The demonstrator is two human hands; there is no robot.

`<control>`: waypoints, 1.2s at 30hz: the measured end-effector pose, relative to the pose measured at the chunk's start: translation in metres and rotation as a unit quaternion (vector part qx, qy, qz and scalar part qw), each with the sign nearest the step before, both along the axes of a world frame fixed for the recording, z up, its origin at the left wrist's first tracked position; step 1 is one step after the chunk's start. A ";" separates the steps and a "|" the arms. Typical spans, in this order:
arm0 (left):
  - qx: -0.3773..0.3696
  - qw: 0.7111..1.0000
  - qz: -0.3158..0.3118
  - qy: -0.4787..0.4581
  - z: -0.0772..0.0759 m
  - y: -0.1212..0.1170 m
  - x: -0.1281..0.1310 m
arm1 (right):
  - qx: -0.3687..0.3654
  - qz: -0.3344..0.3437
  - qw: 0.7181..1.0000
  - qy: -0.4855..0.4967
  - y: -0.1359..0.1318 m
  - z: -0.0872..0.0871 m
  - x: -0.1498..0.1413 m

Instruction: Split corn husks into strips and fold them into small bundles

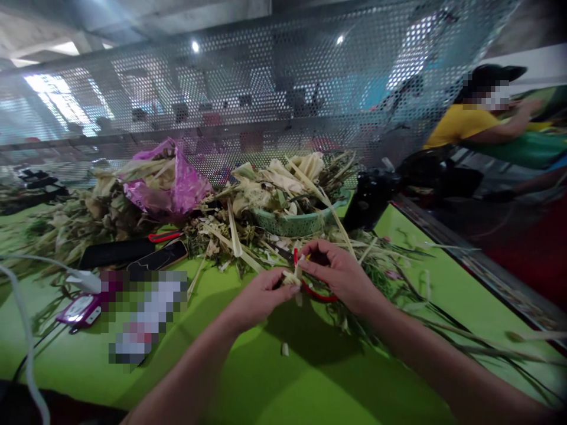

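Observation:
My left hand (261, 295) is closed, its thumb and fingers pinching a small pale, folded piece of dried leaf or husk (297, 273). From the other side, my right hand (334, 271) pinches the same piece between thumb and forefinger. Red-handled scissors (322, 296) show beneath and behind my right hand; whether they rest on the table or hang from my fingers is unclear. A pale scrap (284, 349) lies on the green table (248, 378) below my hands.
Behind my hands stands a green basket (287, 224) heaped with dried leaves. A pink plastic bag (177, 186), dark phones (157, 260) and a purple power bank (82, 308) with cables sit leftward. A black cylinder (370, 198) stands right, before a perforated metal screen (248, 100). Another person (469, 124) sits beyond.

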State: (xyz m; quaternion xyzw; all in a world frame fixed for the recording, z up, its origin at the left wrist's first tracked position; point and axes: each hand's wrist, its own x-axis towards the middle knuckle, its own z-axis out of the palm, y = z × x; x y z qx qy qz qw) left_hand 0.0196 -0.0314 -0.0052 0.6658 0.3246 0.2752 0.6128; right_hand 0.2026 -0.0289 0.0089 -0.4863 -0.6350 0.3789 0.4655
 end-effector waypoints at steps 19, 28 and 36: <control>0.082 0.995 -0.001 0.062 -0.013 -0.001 0.008 | -0.073 0.070 0.995 -0.005 -0.013 0.005 -0.010; 0.096 0.991 -0.015 0.091 -0.011 -0.008 0.008 | -0.139 0.065 0.979 0.131 -0.015 -0.003 -0.020; 0.045 0.998 -0.035 0.035 0.000 -0.010 0.005 | -0.138 0.081 0.978 0.137 -0.017 0.005 -0.013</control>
